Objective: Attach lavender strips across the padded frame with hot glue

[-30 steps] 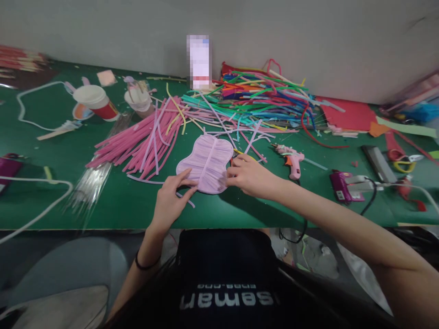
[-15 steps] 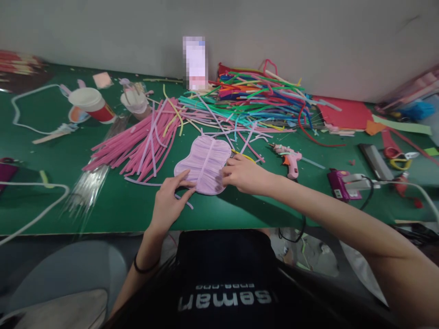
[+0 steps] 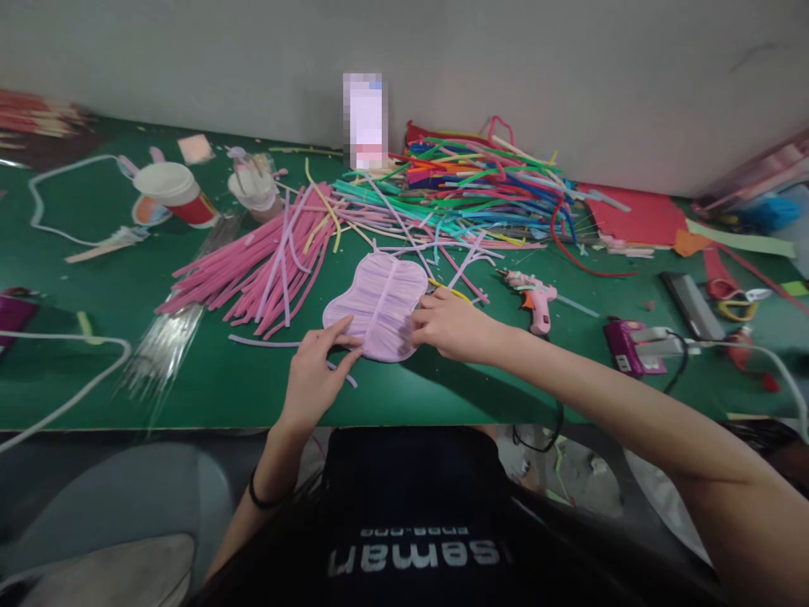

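A flat lilac wing-shaped piece (image 3: 379,305) made of pipe cleaners lies on the green table (image 3: 215,379) in front of me. My left hand (image 3: 314,378) rests at its lower left edge, fingers stretched out with the tips touching the piece. My right hand (image 3: 450,325) is curled at the right edge, its fingertips pinching the rim of the piece. A loose lilac pipe cleaner (image 3: 265,342) lies just left of my left hand.
A bundle of pink pipe cleaners (image 3: 253,268) lies left of the piece and a mixed coloured heap (image 3: 468,190) behind it. A pink glue gun (image 3: 536,298) sits to the right, a purple tool with a cord (image 3: 632,347) further right. Paper cups (image 3: 174,190) stand at back left.
Both hands stay on the lilac piece; the right hand has crept slightly left along its edge. The view has shifted a little.
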The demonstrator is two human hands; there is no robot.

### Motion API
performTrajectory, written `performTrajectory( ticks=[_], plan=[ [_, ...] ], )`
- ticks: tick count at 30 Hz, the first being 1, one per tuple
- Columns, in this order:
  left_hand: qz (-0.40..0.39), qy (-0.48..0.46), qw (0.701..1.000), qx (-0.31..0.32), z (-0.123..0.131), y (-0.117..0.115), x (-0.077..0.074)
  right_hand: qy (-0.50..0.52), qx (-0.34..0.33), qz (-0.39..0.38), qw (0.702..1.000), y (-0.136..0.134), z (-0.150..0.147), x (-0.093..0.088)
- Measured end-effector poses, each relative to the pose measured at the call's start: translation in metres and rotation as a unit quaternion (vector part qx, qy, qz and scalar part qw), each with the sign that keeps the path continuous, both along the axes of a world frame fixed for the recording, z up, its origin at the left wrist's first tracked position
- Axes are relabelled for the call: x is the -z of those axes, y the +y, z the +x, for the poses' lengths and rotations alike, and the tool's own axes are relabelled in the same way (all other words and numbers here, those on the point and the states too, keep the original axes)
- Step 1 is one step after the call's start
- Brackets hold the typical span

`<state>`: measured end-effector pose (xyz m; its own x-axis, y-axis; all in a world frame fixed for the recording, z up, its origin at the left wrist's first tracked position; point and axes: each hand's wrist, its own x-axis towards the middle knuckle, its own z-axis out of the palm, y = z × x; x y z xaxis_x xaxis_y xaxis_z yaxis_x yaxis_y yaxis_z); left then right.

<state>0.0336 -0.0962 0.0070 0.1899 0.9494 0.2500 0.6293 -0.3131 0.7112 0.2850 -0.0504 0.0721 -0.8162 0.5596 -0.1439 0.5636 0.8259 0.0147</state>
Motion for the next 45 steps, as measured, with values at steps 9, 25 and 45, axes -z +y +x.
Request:
performTrajectory(
  ticks=[9,25,45],
  plan=[
    [0.006,-0.003,1.0,0.0,0.001,0.0,0.002,-0.013,-0.003,-0.004,1.0,0.0,-0.002,-0.003],
    [0.084,0.061,0.994,0.034,-0.006,-0.006,0.0,-0.016,-0.017,0.021,1.0,-0.001,-0.003,-0.004],
    [0.053,0.02,0.998,0.014,-0.002,0.001,0.003,-0.071,0.129,-0.108,0.983,-0.003,0.018,-0.025]
  ],
)
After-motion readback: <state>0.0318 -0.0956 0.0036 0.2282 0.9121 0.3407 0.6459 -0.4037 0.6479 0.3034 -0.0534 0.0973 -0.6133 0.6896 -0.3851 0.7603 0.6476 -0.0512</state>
